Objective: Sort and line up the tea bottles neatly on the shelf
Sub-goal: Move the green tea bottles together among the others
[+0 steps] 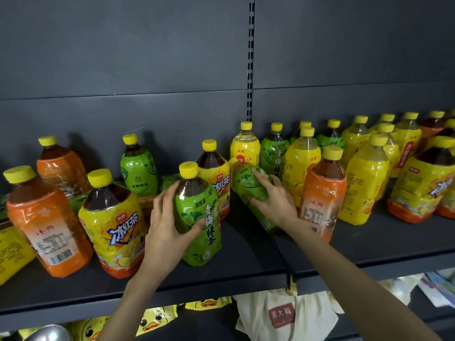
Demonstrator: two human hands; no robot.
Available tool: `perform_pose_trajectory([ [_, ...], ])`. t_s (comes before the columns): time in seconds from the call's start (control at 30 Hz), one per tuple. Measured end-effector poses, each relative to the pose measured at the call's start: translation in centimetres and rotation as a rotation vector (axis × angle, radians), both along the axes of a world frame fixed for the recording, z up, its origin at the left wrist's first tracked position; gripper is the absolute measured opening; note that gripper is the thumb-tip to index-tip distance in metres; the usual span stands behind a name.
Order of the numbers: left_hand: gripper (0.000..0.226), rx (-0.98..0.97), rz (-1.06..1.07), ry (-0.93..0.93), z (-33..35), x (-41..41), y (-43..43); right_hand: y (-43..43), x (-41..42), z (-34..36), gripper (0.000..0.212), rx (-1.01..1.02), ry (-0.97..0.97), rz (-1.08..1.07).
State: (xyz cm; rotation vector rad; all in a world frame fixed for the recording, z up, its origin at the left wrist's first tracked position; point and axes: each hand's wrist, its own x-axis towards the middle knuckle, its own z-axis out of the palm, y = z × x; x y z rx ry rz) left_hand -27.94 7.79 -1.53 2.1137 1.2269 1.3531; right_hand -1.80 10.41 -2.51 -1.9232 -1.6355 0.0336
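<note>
A dark grey metal shelf (pixel 246 274) spans the whole view, backed by a plain panel (pixel 123 57) of the same grey with a slotted upright (pixel 250 57) running down its middle. Tea bottles stand on the shelf in mixed order. A dense cluster of mostly yellow bottles (pixel 364 183) fills the right side, several rows deep. On the left, looser and well apart, stand an orange bottle (pixel 49 225), a yellow iced-tea bottle (pixel 115 225) just beside it, and a few more behind. All visible caps are yellow. Below, on the lower level, lie duck-printed packets (pixel 152 321) and a white cloth bag (pixel 283 316) with a red patch. Near the shelf's middle, toward its front edge, an upright green bottle (pixel 199 217) stands on the board. The left hand (pixel 167 222) grips it, with the thumb across the front of the label and the fingers (pixel 170 190) curled round the bottle's shoulder. Just behind and to the right, a second green bottle (pixel 248 183) is tilted steeply, its cap hidden. It lies between a yellow-labelled bottle and another orange bottle (pixel 322 193). The right hand (pixel 273 203) holds it, with the forefinger stretched along its upper side and the thumb tucked under its body.
</note>
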Motion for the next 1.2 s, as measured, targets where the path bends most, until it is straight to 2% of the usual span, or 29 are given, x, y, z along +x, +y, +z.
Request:
perform_pose_trajectory([
  [0.27,0.087,0.012,0.012,0.006,-0.1,0.0,-0.2,-1.5,-0.4,-1.8,0.079,0.294,0.160,0.025],
  [0.47,0.087,-0.009,0.040,-0.020,-0.3,0.3,-0.6,-2.2,-1.2,-3.3,0.080,0.393,0.241,-0.010],
  [0.73,0.091,0.002,0.147,0.003,-0.5,1.9,-1.9,-2.4,-1.6,-3.5,0.094,0.281,0.215,-0.047],
  [0.83,0.090,0.017,0.189,0.015,-0.6,3.2,-2.3,-2.2,-1.6,-2.8,0.097,0.265,0.267,-0.049],
  [0.97,0.087,0.002,0.177,0.039,-0.6,4.8,-2.4,-2.8,-1.7,-1.6,0.086,0.224,0.425,-0.024],
  [1.13,0.067,0.056,-0.049,0.063,-0.8,4.5,-2.5,-5.2,-4.5,-0.6,0.056,0.420,0.547,0.110],
  [1.2,0.059,0.094,-0.050,0.066,-1.3,3.3,-2.6,-6.2,-6.2,-0.5,0.058,0.441,0.526,0.219],
])
